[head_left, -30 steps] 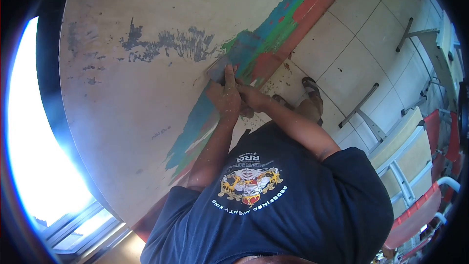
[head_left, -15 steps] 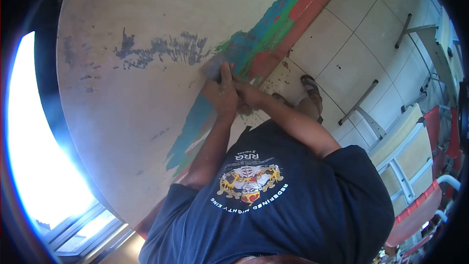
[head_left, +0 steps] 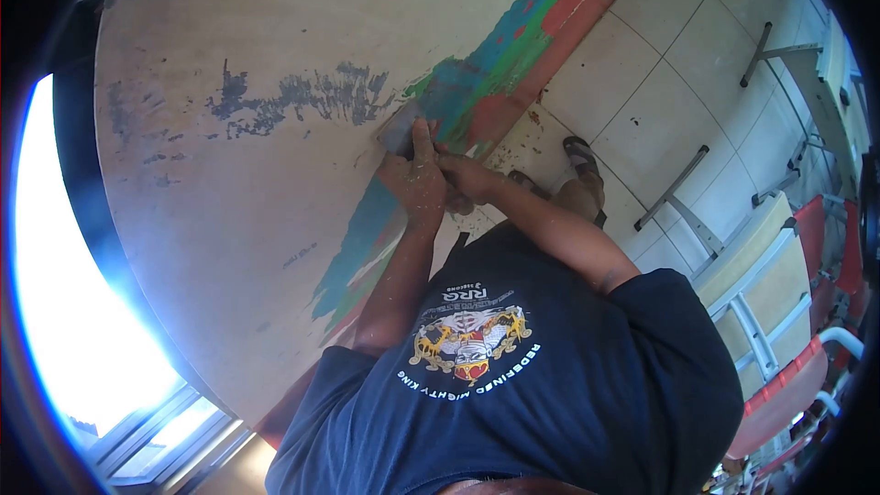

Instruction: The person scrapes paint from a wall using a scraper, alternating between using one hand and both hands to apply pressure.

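Observation:
Both hands are together on a flat scraper with a grey blade [head_left: 398, 136], pressed to the beige wall [head_left: 266, 183] at the upper edge of the painted band. My left hand [head_left: 416, 185] is closed on the scraper, one finger stretched along the blade. Just to its right, my right hand [head_left: 469, 180] is closed around the handle end, which the fingers mostly hide. Blue paint [head_left: 362, 238] runs in a diagonal band beside the blade, with green and red stripes [head_left: 513, 82] along it. Grey scraped patches [head_left: 312, 96] mark the wall to the upper left.
Paint flakes [head_left: 532, 142] lie on the tiled floor [head_left: 660, 110] near my sandalled foot [head_left: 581, 154]. Chairs with metal legs and red parts [head_left: 779, 385] crowd the right side. A bright window [head_left: 82, 266] is at the left.
The view has shifted slightly, with the wall appearing a little further left. Both hands keep their hold on the scraper in nearly the same place.

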